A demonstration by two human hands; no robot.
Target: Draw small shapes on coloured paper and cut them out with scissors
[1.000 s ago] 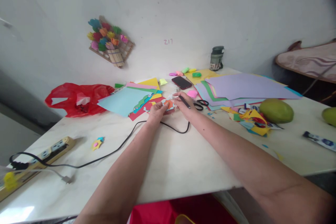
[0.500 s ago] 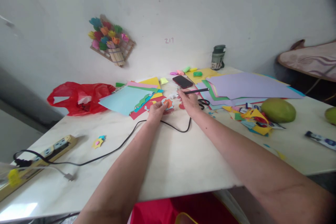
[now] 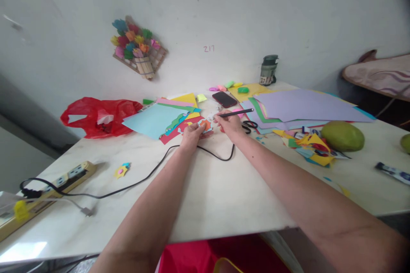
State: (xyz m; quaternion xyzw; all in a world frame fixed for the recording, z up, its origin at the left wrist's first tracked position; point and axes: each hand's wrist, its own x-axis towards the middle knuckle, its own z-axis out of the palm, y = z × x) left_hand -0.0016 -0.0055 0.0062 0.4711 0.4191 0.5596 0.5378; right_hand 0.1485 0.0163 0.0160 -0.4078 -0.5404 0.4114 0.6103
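Observation:
Near the middle of the table, my left hand pinches a small orange paper piece with pale blue at its edge. My right hand, just to the right, has its fingers closed round a black pen-like stick whose far end points right. Its left tip is near white bits behind the orange piece. Red paper lies left of my left hand, and a light blue sheet lies beyond it. Black scissor handles show beside my right hand.
A black cable crosses the table from a power strip. A red bag lies left, a phone behind my hands. Purple sheets, paper scraps and a green fruit are at right.
The view has shifted slightly. My right hand and the black stick have tilted a little, with the stick's left tip lower. My left hand still holds the orange piece.

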